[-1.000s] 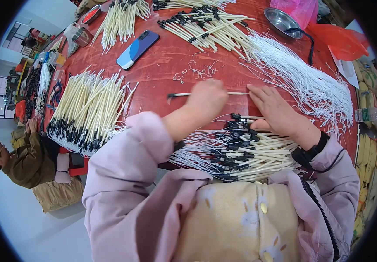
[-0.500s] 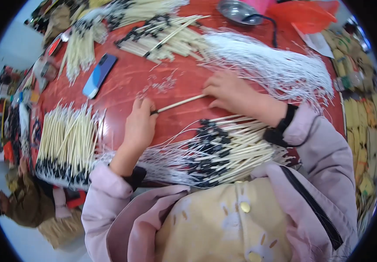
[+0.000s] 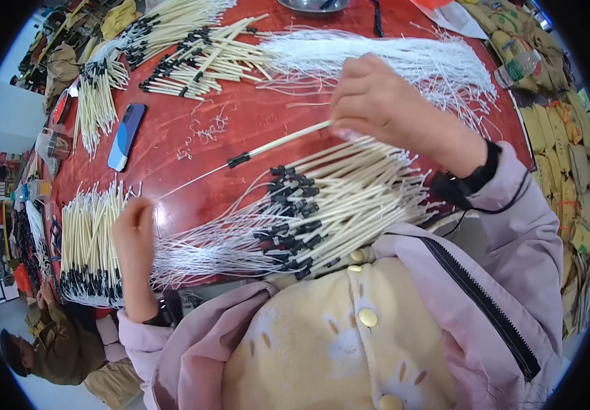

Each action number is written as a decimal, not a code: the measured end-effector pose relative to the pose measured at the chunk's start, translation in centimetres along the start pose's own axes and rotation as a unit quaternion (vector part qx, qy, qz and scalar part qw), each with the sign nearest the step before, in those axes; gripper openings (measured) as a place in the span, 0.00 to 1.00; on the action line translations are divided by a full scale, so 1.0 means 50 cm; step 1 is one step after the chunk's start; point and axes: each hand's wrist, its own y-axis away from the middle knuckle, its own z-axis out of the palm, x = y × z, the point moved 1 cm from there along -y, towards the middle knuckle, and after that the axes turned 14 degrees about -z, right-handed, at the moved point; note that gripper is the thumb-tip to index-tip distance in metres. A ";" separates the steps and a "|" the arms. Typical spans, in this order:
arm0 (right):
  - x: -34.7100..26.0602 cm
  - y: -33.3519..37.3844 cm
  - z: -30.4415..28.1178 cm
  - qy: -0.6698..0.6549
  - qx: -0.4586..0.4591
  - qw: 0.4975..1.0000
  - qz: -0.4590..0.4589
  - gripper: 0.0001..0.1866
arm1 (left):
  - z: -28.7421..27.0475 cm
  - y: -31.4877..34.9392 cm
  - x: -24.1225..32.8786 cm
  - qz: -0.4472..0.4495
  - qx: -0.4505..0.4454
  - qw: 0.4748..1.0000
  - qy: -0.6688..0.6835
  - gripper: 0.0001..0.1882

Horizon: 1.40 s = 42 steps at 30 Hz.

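Observation:
My right hand [image 3: 377, 102] pinches the far end of a thin pale stick [image 3: 284, 141] with a black sleeve [image 3: 238, 160] at its other end. From that sleeve a white string [image 3: 192, 182] runs taut down to the left. My left hand [image 3: 134, 229] is closed on the string's end, its fingertips partly hidden. Below the stick lies a pile of similar pale sticks [image 3: 363, 198] with black sleeves, their white strings [image 3: 220, 239] trailing left under my left wrist. Another upright bundle of sticks [image 3: 90, 236] lies left of my left hand.
A blue and purple phone [image 3: 127, 137] lies on the red table [image 3: 172, 109] near white string scraps [image 3: 213, 124]. More sticks [image 3: 206, 61] and a long heap of white strings [image 3: 383, 61] are at the back, with a metal bowl [image 3: 312, 5]. A person [image 3: 56, 342] sits at lower left.
My hands have moved apart. The left went down and left, drawing the string out straight from the stick's black end; the right rose slightly with the stick. The view has shifted.

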 end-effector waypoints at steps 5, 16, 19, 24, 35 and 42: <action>-0.045 0.077 -0.042 -0.031 -0.050 0.998 0.037 0.11 | -0.159 0.082 -0.171 -0.042 0.121 0.968 -0.215 0.08; -0.058 0.154 0.011 -0.024 0.007 0.988 0.155 0.18 | 0.130 -0.053 0.251 0.178 -0.110 0.977 -0.041 0.17; -0.048 0.133 0.012 -0.003 0.002 0.988 0.154 0.18 | 0.273 -0.093 0.347 0.248 -0.219 0.944 -0.014 0.14; -0.034 0.159 0.014 -0.005 -0.002 0.983 0.184 0.17 | 0.436 -0.109 0.431 0.351 -0.200 0.914 -0.037 0.10; 0.010 0.154 0.013 -0.008 -0.012 0.979 0.201 0.19 | 0.385 -0.193 0.368 0.298 -0.142 0.937 -0.113 0.08; 0.032 0.131 0.033 -0.016 -0.039 0.980 0.194 0.24 | 0.267 -0.186 0.213 0.153 -0.139 0.976 -0.060 0.04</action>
